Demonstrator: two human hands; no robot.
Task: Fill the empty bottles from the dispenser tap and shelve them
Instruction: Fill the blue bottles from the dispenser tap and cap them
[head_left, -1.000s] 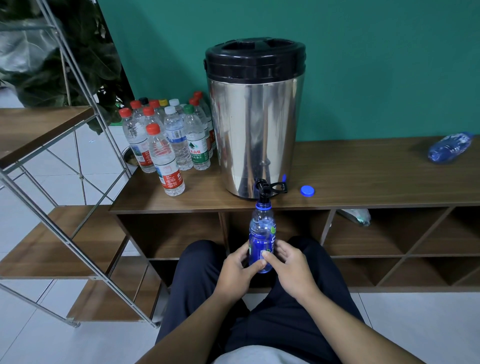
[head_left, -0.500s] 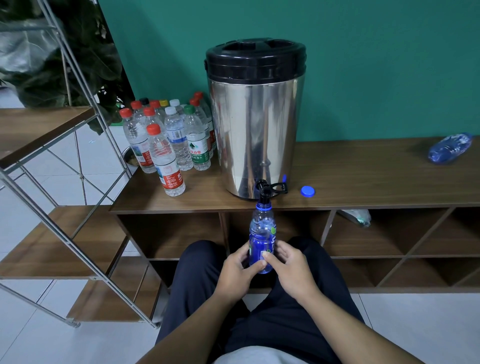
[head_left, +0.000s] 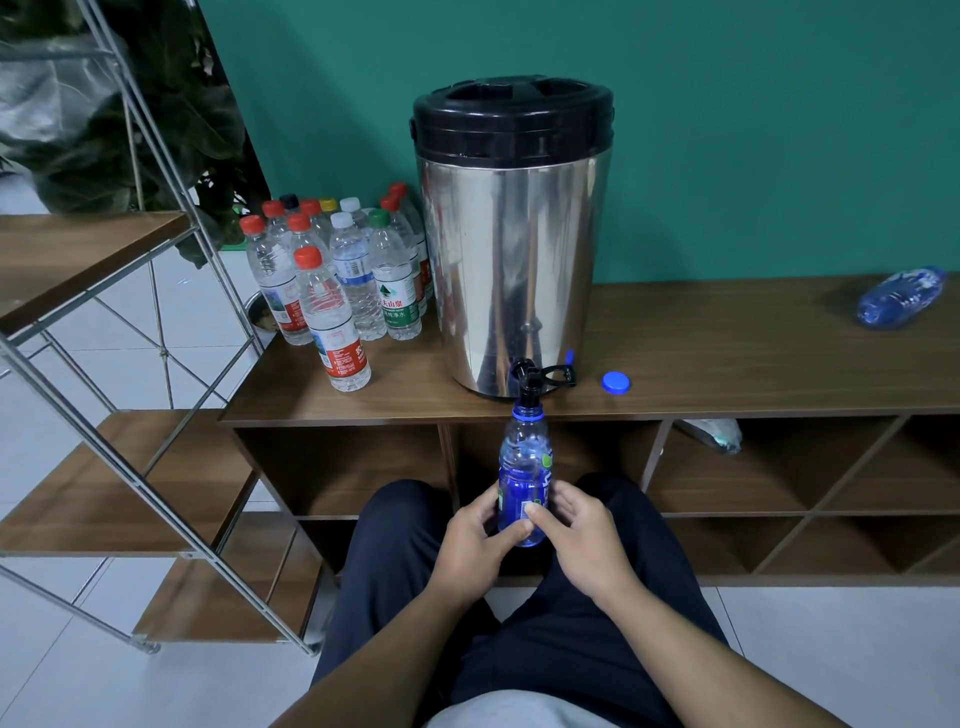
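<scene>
Both hands, left (head_left: 475, 540) and right (head_left: 576, 540), grip the blue-labelled clear plastic bottle (head_left: 523, 475) under the steel dispenser's black tap (head_left: 530, 382), unchanged from earlier, a loose blue cap (head_left: 616, 383) and capped clear bottles (head_left: 337, 291) flanking it on the wooden table (head_left: 727, 353).

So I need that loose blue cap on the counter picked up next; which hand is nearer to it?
Right. The right hand grips the blue bottle under the tap, below and slightly left of the blue cap. The left hand grips the bottle's other side, farther left of it.
</scene>
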